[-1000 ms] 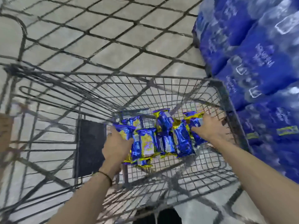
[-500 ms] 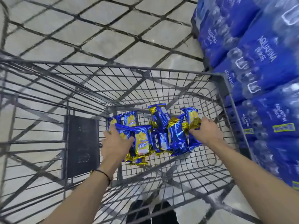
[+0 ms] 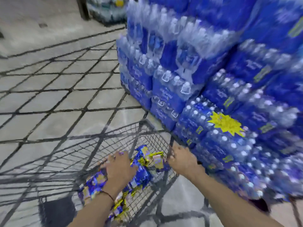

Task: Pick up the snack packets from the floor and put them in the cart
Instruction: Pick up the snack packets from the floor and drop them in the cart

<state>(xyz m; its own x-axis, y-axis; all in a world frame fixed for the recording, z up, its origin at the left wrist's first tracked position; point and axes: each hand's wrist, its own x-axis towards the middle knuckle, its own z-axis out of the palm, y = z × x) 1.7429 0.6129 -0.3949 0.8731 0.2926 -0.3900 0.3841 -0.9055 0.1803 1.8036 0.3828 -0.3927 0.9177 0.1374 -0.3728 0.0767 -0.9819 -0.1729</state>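
Observation:
Several blue and gold snack packets (image 3: 139, 176) lie heaped in the bottom of the wire cart (image 3: 142, 123). My left hand (image 3: 120, 167) lies on top of the heap with its fingers spread, pressing on the packets. My right hand (image 3: 182, 159) is at the cart's right wall, and its fingertips reach a packet (image 3: 154, 158) at the heap's far right. Motion blur hides whether those fingers still pinch it. Both forearms reach in from the bottom edge.
A tall stack of blue shrink-wrapped water bottle packs (image 3: 213, 79) stands tight against the cart's right side. Grey tiled floor (image 3: 57, 79) stretches ahead and to the left. A dark panel (image 3: 55, 210) hangs at the cart's near left.
The view has swung up and right, so the cart now sits low in the frame. The packets held in both hands a moment ago now lie on the cart's bottom, my left hand flattened over them.

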